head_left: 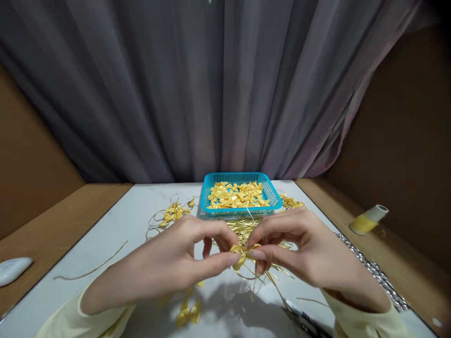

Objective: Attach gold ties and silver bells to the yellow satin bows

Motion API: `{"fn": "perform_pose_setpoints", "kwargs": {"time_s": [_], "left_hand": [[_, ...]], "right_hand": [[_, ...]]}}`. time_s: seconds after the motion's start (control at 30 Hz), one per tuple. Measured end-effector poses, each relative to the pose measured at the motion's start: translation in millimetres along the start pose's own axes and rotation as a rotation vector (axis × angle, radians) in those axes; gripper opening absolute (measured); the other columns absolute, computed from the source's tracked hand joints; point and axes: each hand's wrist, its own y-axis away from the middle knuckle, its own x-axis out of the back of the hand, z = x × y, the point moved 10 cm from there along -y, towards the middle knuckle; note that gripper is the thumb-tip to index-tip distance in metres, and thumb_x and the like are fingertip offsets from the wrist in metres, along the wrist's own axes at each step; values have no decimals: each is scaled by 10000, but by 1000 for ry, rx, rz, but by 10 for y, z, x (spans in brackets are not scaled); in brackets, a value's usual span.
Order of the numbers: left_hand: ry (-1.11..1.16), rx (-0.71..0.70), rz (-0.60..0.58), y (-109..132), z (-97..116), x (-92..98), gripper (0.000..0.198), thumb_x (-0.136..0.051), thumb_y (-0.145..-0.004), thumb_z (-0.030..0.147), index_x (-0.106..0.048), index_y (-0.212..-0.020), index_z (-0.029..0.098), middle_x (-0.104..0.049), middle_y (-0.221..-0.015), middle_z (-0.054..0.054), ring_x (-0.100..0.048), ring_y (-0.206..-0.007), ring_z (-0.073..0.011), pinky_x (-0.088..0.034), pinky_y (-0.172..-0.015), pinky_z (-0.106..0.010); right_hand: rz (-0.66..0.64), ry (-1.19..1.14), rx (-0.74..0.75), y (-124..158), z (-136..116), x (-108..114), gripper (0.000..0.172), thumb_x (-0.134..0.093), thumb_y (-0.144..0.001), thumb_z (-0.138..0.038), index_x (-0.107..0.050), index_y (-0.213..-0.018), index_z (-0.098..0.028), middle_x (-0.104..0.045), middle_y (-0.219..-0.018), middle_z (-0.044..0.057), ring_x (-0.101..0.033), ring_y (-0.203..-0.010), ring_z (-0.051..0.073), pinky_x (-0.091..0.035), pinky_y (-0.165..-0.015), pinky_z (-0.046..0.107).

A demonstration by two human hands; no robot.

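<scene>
My left hand point(197, 251) pinches one side of a small yellow ribbon bow point(240, 257) between thumb and forefinger. My right hand point(294, 244) pinches the bow's other side, and thin gold cord hangs in a loop just below it. Fingertips cover part of the bow, so how the cord joins it cannot be made out. Beneath and behind both hands lies a bundle of gold cords point(243, 228) on the white table. Beyond them a blue plastic basket point(206, 197) holds many yellow bows point(236, 195). Another yellow bow point(188, 313) lies near the front edge.
Bows with looped cords point(174, 212) lie left of the basket, more point(291, 202) to its right. A silver chain point(375, 270) runs along the right side near a ribbon spool point(364, 223). A dark tool point(305, 321) lies in front, a white object point(14, 271) far left.
</scene>
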Motion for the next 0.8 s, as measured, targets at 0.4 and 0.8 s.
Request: {"fn": "perform_pose_setpoints", "kwargs": {"time_s": [0.4, 0.8], "left_hand": [[118, 119, -205, -33, -69, -164, 260, -478, -851, 384, -638, -836, 180, -652, -751, 18, -569, -684, -113, -406, -598, -189], [295, 60, -266, -62, -42, -216, 254, -475, -867, 346, -649, -852, 162, -688, -787, 5, -600, -707, -102, -434, -632, -173]], "right_hand": [[3, -49, -37, 27, 38, -6, 81, -588, -766, -97, -668, -751, -101, -652, -600, 49, -626, -551, 118, -487, -522, 183], [25, -100, -55, 38, 63, 17, 59, -613, -754, -110, -668, -733, -104, -639, -598, 34, -621, -541, 112, -495, -506, 177]]}}
